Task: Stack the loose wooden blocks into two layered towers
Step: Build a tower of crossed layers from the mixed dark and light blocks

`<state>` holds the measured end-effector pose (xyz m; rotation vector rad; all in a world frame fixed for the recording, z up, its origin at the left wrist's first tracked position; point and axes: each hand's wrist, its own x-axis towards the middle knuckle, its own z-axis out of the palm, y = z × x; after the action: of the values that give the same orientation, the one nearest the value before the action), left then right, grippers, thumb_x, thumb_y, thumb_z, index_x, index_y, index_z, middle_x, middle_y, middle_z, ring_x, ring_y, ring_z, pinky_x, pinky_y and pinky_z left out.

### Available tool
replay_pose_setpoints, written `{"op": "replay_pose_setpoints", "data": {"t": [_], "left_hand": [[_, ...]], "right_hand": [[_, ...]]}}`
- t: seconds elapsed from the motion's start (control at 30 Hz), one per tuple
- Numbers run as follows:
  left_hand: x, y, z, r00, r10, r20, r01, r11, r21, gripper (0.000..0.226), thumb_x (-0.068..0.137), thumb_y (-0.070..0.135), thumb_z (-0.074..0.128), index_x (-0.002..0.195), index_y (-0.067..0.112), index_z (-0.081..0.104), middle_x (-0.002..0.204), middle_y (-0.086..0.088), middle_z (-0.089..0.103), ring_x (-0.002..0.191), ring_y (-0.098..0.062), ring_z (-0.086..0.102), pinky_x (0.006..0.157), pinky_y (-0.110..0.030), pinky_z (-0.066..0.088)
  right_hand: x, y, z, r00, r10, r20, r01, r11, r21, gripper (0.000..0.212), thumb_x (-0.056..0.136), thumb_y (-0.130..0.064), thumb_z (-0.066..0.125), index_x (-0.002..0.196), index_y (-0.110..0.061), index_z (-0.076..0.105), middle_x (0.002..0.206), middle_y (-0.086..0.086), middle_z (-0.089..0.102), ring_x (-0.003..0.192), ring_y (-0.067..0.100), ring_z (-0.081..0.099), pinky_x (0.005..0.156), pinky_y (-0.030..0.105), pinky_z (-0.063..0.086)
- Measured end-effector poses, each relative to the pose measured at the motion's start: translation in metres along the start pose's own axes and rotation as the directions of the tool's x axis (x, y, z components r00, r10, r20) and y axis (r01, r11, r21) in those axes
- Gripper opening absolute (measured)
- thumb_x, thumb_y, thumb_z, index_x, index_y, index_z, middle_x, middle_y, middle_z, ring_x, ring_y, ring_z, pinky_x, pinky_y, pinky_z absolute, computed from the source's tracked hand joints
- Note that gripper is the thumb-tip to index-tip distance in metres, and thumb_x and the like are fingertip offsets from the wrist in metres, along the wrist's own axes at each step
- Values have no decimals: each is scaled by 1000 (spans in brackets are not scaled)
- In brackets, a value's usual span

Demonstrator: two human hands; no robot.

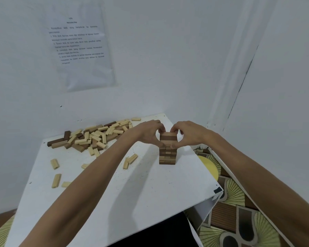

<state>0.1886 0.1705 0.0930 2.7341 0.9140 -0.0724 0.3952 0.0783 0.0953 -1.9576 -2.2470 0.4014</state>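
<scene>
Soft, even indoor light, faint arm shadows, wide-angle edge warping.

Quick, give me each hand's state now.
Left hand: pinching the top of the layered brown wooden block tower.
Right hand: pinching the same tower's top.

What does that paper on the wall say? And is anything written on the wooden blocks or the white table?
On the paper on the wall: a heading and several numbered lines of print, all too blurred to read.
On the tower and the loose blocks: no words or numbers that show.
On the table: no words or numbers that show.
</scene>
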Motion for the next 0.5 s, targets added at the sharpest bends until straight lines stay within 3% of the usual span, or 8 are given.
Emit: {"op": "replay_pose_setpoints", "data": {"t": [0.27, 0.5], "left_hand": [[3, -3, 4, 1000, -4, 5, 4, 1000, 3, 64, 76, 57, 78, 127, 24, 58, 116, 11, 53, 104, -13, 49, 90, -34, 47], [4, -6, 5, 1000, -2, 22, 3, 999, -51, 63, 77, 53, 80, 127, 23, 57, 118, 9, 53, 102, -13, 50, 82, -29, 42]], "right_hand": [[1, 1, 2, 1000, 5, 27, -5, 1000, 21, 65, 78, -56, 82, 130, -23, 59, 112, -13, 54, 95, 7, 48, 69, 18, 34], [3, 1, 2, 997, 27, 70, -30, 998, 55, 64, 78, -56, 82, 128, -25, 58, 108, -17, 53, 91, 1, 49, 71, 20, 37]]}}
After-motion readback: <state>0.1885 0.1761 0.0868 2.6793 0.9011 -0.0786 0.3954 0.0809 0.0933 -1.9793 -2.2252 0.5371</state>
